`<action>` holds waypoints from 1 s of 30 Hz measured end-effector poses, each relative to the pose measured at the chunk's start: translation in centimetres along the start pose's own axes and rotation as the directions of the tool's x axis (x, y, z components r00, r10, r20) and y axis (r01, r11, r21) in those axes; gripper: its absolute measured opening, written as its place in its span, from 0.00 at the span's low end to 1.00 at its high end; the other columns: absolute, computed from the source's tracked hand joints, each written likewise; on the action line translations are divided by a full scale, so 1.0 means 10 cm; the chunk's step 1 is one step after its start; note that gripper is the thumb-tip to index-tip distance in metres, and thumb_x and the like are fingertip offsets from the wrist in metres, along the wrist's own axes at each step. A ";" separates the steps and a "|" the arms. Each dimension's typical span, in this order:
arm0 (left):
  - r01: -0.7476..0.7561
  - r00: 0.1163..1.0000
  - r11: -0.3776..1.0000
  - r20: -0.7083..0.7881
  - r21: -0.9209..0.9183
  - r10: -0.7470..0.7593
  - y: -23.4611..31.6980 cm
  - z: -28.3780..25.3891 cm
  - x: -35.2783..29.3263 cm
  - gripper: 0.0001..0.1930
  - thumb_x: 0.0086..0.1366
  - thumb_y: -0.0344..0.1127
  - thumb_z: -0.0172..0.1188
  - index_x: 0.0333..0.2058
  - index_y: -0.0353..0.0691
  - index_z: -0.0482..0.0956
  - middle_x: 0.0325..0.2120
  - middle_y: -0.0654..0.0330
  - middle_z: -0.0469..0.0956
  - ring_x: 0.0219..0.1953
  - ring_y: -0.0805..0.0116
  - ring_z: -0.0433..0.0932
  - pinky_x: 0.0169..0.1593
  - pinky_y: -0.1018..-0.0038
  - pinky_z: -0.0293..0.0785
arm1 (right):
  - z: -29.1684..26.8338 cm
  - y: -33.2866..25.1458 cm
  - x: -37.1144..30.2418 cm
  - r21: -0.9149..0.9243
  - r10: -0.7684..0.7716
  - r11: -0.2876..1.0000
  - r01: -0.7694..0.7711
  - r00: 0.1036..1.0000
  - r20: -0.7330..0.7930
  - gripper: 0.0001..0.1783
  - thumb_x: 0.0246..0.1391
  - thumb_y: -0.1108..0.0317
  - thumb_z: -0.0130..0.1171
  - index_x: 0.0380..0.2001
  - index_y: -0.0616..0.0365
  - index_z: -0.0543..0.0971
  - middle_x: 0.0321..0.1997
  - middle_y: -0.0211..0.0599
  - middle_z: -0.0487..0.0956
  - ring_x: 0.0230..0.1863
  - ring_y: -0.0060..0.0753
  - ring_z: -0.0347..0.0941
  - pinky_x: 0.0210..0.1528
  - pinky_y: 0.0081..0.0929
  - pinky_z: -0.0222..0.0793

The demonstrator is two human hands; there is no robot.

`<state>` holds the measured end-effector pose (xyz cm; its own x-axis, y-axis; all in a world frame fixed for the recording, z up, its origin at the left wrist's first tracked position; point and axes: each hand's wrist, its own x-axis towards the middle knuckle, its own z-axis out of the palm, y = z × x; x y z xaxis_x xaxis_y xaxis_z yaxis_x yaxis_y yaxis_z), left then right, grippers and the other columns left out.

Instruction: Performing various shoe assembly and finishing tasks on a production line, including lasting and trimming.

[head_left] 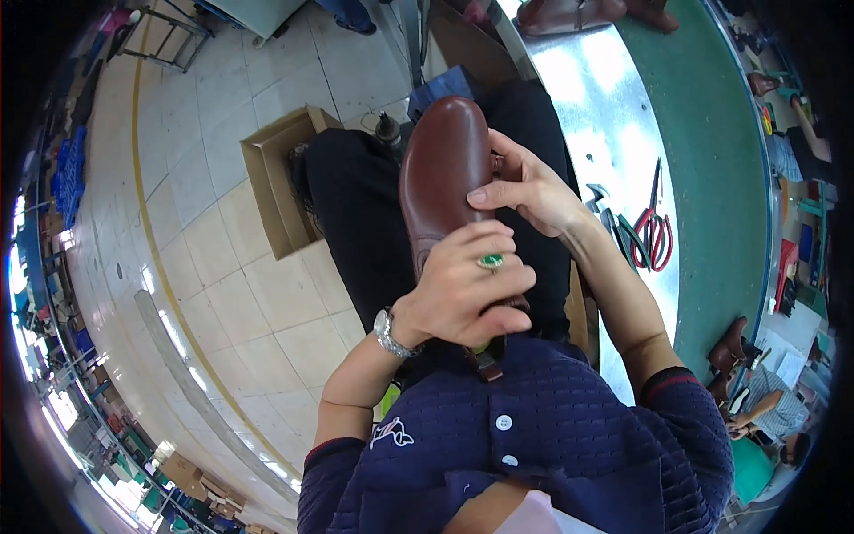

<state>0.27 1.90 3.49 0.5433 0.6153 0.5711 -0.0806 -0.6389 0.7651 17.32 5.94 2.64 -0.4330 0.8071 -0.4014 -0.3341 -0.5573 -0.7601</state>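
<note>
A brown leather shoe (445, 160) lies over my lap, its rounded toe pointing away from me. My left hand (471, 280) is wrapped over the shoe's upper near the ankle opening, fingers curled, with a green-stoned ring and a wristwatch on that arm. Along the right side of the toe, my right hand (534, 191) grips the shoe, its thumb on top of the leather and the other fingers at the far side edge. A brown strap end (485, 365) with a buckle-like piece hangs below my left hand. The shoe's underside is hidden.
On the metal bench edge (587, 98) to my right lie red-handled scissors (656, 236) and pliers (605, 209). Beyond is a green work surface (712, 178), with more brown shoes (574, 13) at its far end. An open cardboard box (276, 196) stands on the tiled floor by my left knee.
</note>
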 end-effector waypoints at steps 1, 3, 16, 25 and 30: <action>-0.028 0.999 0.999 0.042 0.033 0.026 0.04 0.00 0.01 0.22 0.64 0.57 0.53 0.30 0.40 0.76 0.22 0.60 0.72 0.32 0.58 0.74 0.50 0.61 0.71 | 0.01 -0.02 0.01 -0.075 -0.076 0.994 0.077 0.997 0.015 0.43 0.45 0.77 0.67 0.65 0.57 0.60 0.48 0.35 0.76 0.50 0.25 0.73 0.53 0.24 0.69; -0.067 0.995 0.995 0.085 0.078 0.060 0.10 0.01 0.03 0.20 0.61 0.55 0.58 0.29 0.42 0.75 0.20 0.63 0.71 0.32 0.61 0.74 0.50 0.63 0.70 | 0.05 -0.02 0.01 -0.151 -0.192 0.970 0.189 0.981 -0.005 0.39 0.41 0.74 0.71 0.58 0.60 0.67 0.43 0.33 0.77 0.45 0.25 0.73 0.52 0.25 0.68; -0.091 0.987 0.995 0.134 0.046 0.084 0.02 0.16 0.20 0.19 0.59 0.55 0.61 0.28 0.43 0.75 0.20 0.64 0.72 0.30 0.62 0.74 0.45 0.66 0.69 | 0.06 -0.05 -0.06 -0.275 -0.282 0.936 0.219 0.936 -0.213 0.31 0.43 0.66 0.72 0.50 0.61 0.71 0.40 0.31 0.78 0.41 0.22 0.74 0.47 0.23 0.70; -0.059 0.976 0.998 0.208 0.007 0.056 -0.05 0.23 0.66 0.30 0.65 0.57 0.53 0.53 0.37 0.75 0.42 0.54 0.77 0.49 0.56 0.75 0.64 0.56 0.59 | -0.67 -0.13 -0.24 -0.196 -0.471 0.865 0.462 0.611 -0.636 0.26 0.55 0.55 0.65 0.51 0.61 0.74 0.46 0.34 0.78 0.45 0.23 0.73 0.48 0.24 0.70; 0.211 0.975 0.977 0.068 0.008 -0.211 -0.17 -0.04 0.60 0.26 0.71 0.51 0.47 0.54 0.36 0.74 0.54 0.50 0.74 0.58 0.52 0.72 0.63 0.60 0.62 | -1.87 -0.51 -0.94 -0.224 -0.374 0.701 0.677 0.081 -0.924 0.33 0.55 0.40 0.59 0.53 0.56 0.73 0.49 0.38 0.78 0.47 0.31 0.75 0.49 0.31 0.73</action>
<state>3.31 6.88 5.69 0.6037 0.7035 0.3751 0.0423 -0.4981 0.8661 38.74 4.84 0.75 0.8632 0.4543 -0.2205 -0.3397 0.1995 -0.9191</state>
